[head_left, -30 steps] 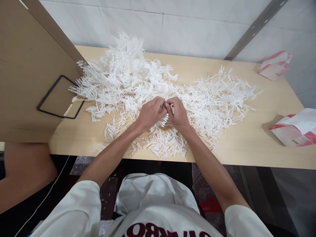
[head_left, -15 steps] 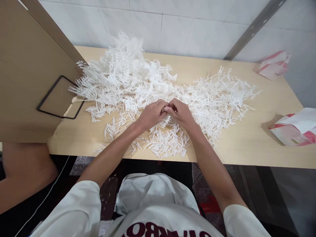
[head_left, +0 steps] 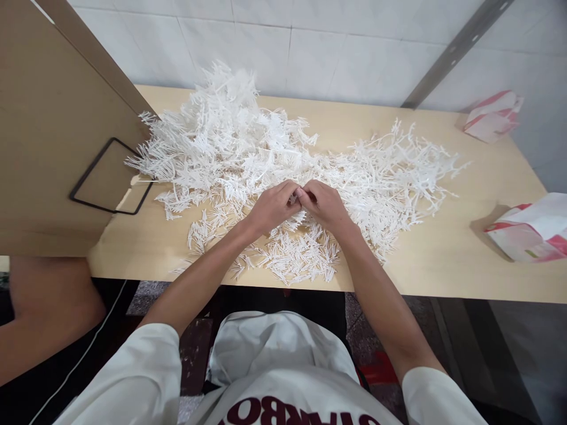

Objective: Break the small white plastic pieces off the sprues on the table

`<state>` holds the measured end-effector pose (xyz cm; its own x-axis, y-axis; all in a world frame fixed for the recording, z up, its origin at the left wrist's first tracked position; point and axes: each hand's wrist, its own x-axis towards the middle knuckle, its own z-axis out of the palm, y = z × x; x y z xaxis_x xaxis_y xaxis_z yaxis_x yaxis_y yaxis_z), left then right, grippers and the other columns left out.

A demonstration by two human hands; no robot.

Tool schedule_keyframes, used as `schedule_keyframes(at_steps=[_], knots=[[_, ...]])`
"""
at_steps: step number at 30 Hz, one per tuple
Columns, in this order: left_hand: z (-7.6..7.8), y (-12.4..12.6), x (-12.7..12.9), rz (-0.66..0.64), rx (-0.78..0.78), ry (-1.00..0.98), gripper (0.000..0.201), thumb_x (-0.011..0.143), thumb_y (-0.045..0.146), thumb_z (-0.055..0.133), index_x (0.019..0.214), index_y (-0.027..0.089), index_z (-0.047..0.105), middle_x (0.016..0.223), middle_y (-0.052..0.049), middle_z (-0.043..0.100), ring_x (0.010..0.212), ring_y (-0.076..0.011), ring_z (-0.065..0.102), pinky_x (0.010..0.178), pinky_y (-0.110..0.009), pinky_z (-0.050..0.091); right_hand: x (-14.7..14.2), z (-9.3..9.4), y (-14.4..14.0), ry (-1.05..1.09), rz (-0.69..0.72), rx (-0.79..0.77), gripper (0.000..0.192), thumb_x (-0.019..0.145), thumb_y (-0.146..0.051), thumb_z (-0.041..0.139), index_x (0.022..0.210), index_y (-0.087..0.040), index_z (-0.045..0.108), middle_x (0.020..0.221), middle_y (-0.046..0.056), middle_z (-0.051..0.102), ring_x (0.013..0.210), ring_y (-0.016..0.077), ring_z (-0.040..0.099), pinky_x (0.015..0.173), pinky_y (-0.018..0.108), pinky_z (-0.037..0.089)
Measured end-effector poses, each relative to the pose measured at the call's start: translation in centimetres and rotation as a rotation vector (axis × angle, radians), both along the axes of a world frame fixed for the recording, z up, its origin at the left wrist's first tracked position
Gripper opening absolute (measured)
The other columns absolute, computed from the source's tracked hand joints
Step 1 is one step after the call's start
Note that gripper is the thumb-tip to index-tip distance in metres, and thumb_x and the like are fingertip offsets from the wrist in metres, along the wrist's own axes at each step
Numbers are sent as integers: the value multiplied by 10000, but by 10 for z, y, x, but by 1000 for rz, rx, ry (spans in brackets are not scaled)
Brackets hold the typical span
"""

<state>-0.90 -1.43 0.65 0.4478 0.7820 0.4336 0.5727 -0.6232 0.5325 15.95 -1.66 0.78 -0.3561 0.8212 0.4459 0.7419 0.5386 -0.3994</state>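
My left hand point(head_left: 274, 205) and my right hand point(head_left: 325, 203) meet over the middle of the table, fingers curled and fingertips touching. Both are closed in a pinch; whatever is between the fingers is hidden. Behind them on the left rises a tall heap of white branching plastic pieces point(head_left: 221, 130). To the right spreads a lower pile of white twig-like stems point(head_left: 398, 171). Small loose white pieces point(head_left: 301, 257) lie scattered below my hands, close to the table's front edge.
A brown board point(head_left: 57, 130) stands on the left, with a black rectangular frame point(head_left: 93, 203) against it. Two red-and-white paper bags, a near one point(head_left: 531, 233) and a far one point(head_left: 491, 118), sit on the table point(head_left: 443, 260) at right. Another person's bare limb point(head_left: 53, 307) shows at lower left.
My fingertips have shifted slightly against each other, and the right thumb has drawn back a little. The piles look the same.
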Motion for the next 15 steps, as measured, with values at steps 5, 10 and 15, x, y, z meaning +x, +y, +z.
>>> schedule_keyframes(at_steps=[5,10,15], knots=[[-5,3,-2,9,67,16,155,906,130,407,942,194,544,916,-27,638,793,-119,569,649,-240,417,1,3,3,21,-16,-139,353,920,-509,462,728,-217,411,638,-31,493,561,91,390,534,247,284],[-6,3,-4,31,136,44,148,892,128,397,924,172,535,860,-38,623,727,-120,555,595,-244,398,2,7,2,46,40,-206,326,951,-471,427,757,-212,467,636,-35,515,554,85,413,546,246,295],[-6,4,-8,-24,146,19,56,874,216,523,903,171,538,770,1,606,635,-87,517,567,-221,385,0,5,-1,121,89,-149,328,957,-442,424,748,-206,516,636,-33,536,558,80,434,558,249,319]])
